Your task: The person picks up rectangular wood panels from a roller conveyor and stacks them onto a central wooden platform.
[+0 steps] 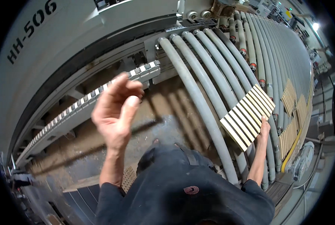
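Observation:
My right hand grips the near right edge of a slatted wooden panel, its thumb on top and its other fingers hidden beneath. Pale strips run side by side across this panel, with dark grooves between them. It is tilted over the grey rollers; whether it rests on them I cannot tell. My left hand is raised in front of the chain conveyor track. Its fingers are loosely curled, with the thumb apart from them, and nothing shows in its grasp.
A large grey machine housing curves along the upper left. More slatted panels lie at the right, beside a yellow edge rail and a grey motor. Concrete floor shows between the conveyor track and the rollers.

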Tool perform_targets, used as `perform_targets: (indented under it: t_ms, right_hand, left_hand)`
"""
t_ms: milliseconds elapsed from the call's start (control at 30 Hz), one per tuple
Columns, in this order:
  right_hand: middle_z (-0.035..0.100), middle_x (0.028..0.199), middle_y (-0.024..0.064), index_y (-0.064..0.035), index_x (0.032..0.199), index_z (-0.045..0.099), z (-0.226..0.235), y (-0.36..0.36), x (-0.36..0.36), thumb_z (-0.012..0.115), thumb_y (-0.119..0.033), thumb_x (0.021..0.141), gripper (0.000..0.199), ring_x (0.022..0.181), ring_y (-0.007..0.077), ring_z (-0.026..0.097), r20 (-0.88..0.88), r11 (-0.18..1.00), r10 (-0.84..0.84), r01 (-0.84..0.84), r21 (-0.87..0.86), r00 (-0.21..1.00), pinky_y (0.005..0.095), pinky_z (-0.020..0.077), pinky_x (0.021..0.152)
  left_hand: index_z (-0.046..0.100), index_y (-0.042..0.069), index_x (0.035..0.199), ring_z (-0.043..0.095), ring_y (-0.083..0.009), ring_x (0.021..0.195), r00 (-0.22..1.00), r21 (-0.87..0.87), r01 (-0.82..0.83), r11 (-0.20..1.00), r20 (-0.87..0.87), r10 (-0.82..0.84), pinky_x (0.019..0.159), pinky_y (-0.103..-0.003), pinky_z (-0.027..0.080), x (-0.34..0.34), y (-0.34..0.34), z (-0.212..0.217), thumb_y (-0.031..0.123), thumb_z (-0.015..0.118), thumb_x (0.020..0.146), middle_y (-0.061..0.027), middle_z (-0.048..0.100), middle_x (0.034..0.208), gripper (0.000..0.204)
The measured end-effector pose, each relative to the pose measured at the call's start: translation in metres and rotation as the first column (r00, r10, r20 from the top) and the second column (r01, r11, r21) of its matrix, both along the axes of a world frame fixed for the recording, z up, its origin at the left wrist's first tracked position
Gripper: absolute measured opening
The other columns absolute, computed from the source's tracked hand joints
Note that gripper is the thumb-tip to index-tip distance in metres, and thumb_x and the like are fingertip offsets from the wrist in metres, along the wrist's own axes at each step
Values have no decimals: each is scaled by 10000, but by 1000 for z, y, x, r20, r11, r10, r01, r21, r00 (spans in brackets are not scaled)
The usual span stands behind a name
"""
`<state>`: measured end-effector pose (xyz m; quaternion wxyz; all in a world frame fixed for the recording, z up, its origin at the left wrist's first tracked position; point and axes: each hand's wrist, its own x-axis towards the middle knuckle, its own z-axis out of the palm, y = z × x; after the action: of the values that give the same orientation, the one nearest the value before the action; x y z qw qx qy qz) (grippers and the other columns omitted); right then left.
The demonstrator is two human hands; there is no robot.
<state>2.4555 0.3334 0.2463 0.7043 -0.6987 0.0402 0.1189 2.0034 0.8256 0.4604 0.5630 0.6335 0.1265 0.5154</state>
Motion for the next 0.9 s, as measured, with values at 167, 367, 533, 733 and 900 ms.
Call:
perform_targets:
  t_ms: [167, 367, 533, 733, 900]
  right_hand:
    - [732, 1007, 144, 82, 1193, 699, 11, -68, 29, 750, -507, 1042, 610, 812, 206, 713, -52, 883, 134, -143, -448, 990, 358, 569, 699]
    - [614, 619, 63, -1, 785, 659, 58, -64, 39, 723, -562, 1007, 606, 508, 155, 592, 27, 454, 340, -139, -880, 940, 320, 446, 477]
    - [687, 721, 118, 34, 876, 687, 56, -85, 64, 746, -303, 969, 354, 659, 159, 627, 390, 448, 590, 116, -887, 707, 372, 529, 630]
    - [753, 981, 253, 63, 1081, 720, 115, 68, -7, 731, -222, 960, 310, 880, 342, 740, 431, 562, 727, -102, -821, 534, 459, 578, 840]
    - [736, 1008, 175, 30, 1178, 709, 99, 128, -77, 762, -140, 1011, 244, 930, 277, 731, 448, 473, 881, -318, -822, 153, 388, 589, 835]
  left_hand:
    - [430, 52, 1667, 690, -296, 1264, 996, 612, 69, 788, -2, -86, 989, -436, 648, -13, -6, 88, 394, 753, 997, -210, 603, 1543, 818]
    - [396, 68, 1685, 651, -295, 1320, 967, 804, 238, 545, -145, -208, 1014, -438, 621, -12, -38, 127, 375, 774, 974, -193, 568, 1568, 861]
    - [406, 68, 1676, 647, -276, 1310, 970, 790, 181, 585, -46, -239, 1028, -423, 601, 11, -63, 110, 294, 774, 960, -173, 584, 1530, 836]
    - [418, 68, 1666, 642, -253, 1297, 965, 696, -111, 709, 246, -91, 1045, -404, 577, -24, -111, 118, 197, 775, 944, -150, 604, 1486, 815]
    - [428, 68, 1657, 637, -233, 1287, 837, 311, -415, 855, 499, 225, 1059, -389, 557, -59, -149, 66, 116, 776, 930, -130, 620, 1448, 807]
